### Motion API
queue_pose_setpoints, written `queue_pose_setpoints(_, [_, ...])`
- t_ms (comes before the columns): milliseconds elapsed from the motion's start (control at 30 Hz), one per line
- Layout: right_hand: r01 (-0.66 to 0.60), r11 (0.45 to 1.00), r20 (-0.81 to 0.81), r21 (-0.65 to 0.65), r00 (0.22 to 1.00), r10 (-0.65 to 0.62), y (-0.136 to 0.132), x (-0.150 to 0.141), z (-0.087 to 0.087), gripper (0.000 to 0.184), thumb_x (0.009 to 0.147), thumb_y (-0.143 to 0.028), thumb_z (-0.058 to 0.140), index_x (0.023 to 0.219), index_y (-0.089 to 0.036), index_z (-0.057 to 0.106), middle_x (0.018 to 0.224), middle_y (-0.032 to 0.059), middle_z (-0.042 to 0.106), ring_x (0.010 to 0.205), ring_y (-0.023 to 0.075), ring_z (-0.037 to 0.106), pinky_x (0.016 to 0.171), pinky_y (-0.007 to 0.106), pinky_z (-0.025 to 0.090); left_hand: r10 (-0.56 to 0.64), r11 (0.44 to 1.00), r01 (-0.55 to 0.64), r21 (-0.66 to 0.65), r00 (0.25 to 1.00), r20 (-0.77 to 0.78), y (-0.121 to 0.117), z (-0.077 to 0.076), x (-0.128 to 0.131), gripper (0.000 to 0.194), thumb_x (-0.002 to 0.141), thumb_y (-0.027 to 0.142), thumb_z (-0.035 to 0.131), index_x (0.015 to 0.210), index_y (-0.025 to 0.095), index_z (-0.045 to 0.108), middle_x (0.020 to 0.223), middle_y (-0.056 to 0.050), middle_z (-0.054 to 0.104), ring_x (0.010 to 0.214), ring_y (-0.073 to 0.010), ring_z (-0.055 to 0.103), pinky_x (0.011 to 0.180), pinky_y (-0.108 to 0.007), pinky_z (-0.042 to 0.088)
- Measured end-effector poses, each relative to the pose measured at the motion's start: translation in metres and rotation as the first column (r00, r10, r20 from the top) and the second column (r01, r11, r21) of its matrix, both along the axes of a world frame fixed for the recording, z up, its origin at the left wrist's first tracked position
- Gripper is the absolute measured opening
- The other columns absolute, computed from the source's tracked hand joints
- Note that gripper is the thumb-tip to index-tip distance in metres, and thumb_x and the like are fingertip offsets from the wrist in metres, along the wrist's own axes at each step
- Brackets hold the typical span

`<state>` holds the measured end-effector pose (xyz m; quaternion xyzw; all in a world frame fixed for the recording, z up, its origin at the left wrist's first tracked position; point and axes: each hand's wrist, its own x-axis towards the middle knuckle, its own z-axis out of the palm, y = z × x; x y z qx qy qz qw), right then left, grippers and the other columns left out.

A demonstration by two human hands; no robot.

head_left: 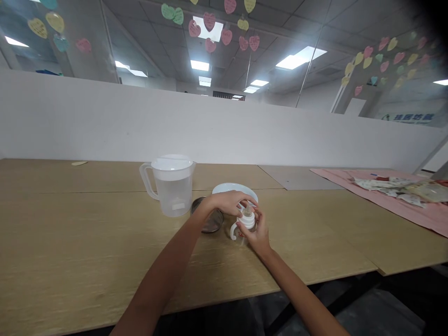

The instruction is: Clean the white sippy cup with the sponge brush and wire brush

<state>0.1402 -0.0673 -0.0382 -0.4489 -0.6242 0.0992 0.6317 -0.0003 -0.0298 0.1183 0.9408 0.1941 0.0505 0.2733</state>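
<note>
A clear baby bottle with a white collar, a white side handle and a pale nipple stands upright on the table. My right hand wraps round its right side, thumb across the front just below the collar. From the left, my left hand reaches over the top, its fingers curved about the collar and nipple; the exact fingertip contact is partly hidden. Behind my hands lies a white plate, partly covered by my left hand. A round dark metal dish sits under my left wrist.
A translucent lidded pitcher with liquid in it stands left of the metal dish. A flat wooden stick lies at the far left. On the right, a pink cloth carries plastic packets. A white partition borders the wooden table.
</note>
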Motion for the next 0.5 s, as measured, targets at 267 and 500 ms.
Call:
queue_pose_setpoints(267, [0.134,0.991,0.096,0.002,0.986,-0.133,-0.004,0.0,0.007,0.059,0.063,-0.037,0.066,0.113,-0.018,0.041,0.101,0.01,0.06,0.091,0.0218,0.058,0.076,0.034,0.047,0.15,0.978,-0.144,0.151,0.988,-0.028,-0.017,0.0,0.005,0.069,0.062,0.029,0.058,0.125,0.019,0.031,0.111,-0.008,0.054,0.087,-0.0186,0.056,0.069,-0.024,0.042])
queue_pose_setpoints(500, [0.152,0.988,0.094,-0.029,0.984,-0.149,0.0,0.003,0.004,0.05,0.06,-0.038,0.067,0.101,-0.019,0.043,0.09,0.0051,0.06,0.079,0.0182,0.058,0.07,0.031,0.047,0.26,0.953,-0.234,0.19,0.957,-0.126,-0.013,-0.009,0.01,0.06,0.061,0.039,0.059,0.115,0.02,0.044,0.097,-0.005,0.06,0.085,-0.0207,0.056,0.066,-0.024,0.041])
